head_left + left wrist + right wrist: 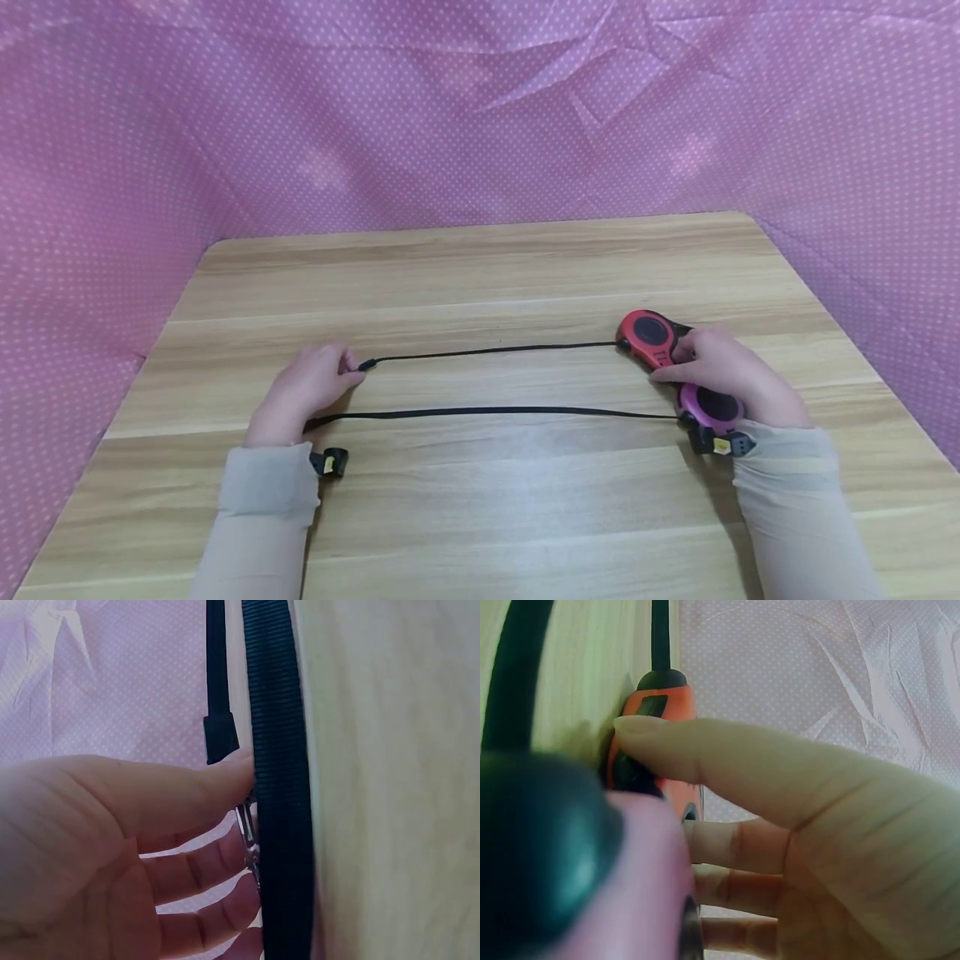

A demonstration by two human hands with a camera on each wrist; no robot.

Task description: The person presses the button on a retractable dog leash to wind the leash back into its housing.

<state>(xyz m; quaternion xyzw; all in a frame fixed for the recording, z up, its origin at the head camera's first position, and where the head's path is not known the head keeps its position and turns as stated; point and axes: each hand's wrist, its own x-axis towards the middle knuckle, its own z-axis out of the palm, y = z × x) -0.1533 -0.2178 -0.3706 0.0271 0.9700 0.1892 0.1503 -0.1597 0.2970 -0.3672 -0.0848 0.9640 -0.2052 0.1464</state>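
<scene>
A red retractable dog leash (647, 332) lies at the right of the table, its thin black cord (495, 350) drawn out leftward. My right hand (726, 371) grips this leash's body, thumb on the near side and fingers behind, as the right wrist view shows. At the cord's far end, my left hand (309, 385) pinches the metal clip (247, 832) between thumb and fingers. Closer to me is a purple-pink retractable leash (708, 406), partly covered by the right hand and wrist. Its black strap (487, 410) runs left, its end hidden by the left wrist.
Both leashes lie on a wood-grain table (480, 517). A pink dotted cloth (450, 125) hangs around its back and sides. Small black wrist devices (330, 462) sit at both cuffs. The two straps run roughly side by side across the middle.
</scene>
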